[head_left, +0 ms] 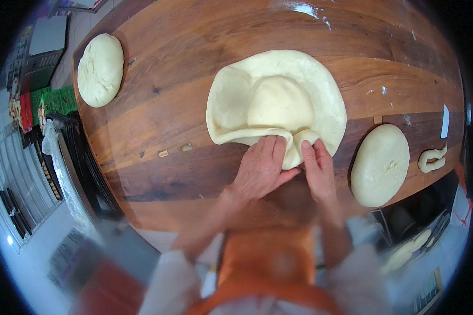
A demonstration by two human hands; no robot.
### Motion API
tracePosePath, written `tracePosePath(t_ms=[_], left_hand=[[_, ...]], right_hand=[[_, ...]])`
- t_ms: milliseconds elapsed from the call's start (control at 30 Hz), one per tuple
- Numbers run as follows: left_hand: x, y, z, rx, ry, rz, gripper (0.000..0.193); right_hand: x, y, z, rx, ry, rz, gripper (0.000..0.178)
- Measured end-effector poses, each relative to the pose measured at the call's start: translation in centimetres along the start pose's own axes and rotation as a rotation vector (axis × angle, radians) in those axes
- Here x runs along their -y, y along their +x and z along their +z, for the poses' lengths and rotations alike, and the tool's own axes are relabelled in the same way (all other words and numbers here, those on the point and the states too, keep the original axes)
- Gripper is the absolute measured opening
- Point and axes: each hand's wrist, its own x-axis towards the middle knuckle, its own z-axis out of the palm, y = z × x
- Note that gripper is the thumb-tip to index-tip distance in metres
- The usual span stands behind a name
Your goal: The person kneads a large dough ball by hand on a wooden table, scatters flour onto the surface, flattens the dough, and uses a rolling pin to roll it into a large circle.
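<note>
A wide flat sheet of pale dough (323, 105) lies on the wooden table, with a rounded lump of dough (279, 102) in its middle. Its near edge is lifted and folded up against the lump. My left hand (261, 167) grips that edge, fingers over the fold and thumb pointing right. Close beside it, my right hand (318, 165) pinches another part of the same edge between thumb and fingers. A pleat of dough bulges between the two hands. The fingertips are partly hidden by the dough.
Round dough pieces lie at the table's far left (101, 71) and at the right (381, 165). Beyond the right one are a curled dough strip (432, 159) and a white scraper-like piece (445, 122). Flour (305, 9) dusts the far edge. Dark stacked trays (81, 152) stand left of the table (163, 100).
</note>
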Motion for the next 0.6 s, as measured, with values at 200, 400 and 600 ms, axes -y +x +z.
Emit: tracePosePath(t_ms=[200, 400, 600], left_hand=[[1.9, 2.8, -0.2, 0.085, 0.197, 0.111, 0.016], [1.3, 1.2, -0.6, -0.060, 0.202, 0.046, 0.041], [1.9, 2.9, 0.9, 0.059, -0.155, 0.202, 0.075]], right_hand=[[2.2, 0.9, -1.5, 0.192, -0.044, 0.173, 0.026], [-1.1, -2.0, -4.5, -0.099, -0.354, -0.116, 0.029], [-0.2, 2.5, -3.9, 0.064, -0.663, -0.472, 0.036]])
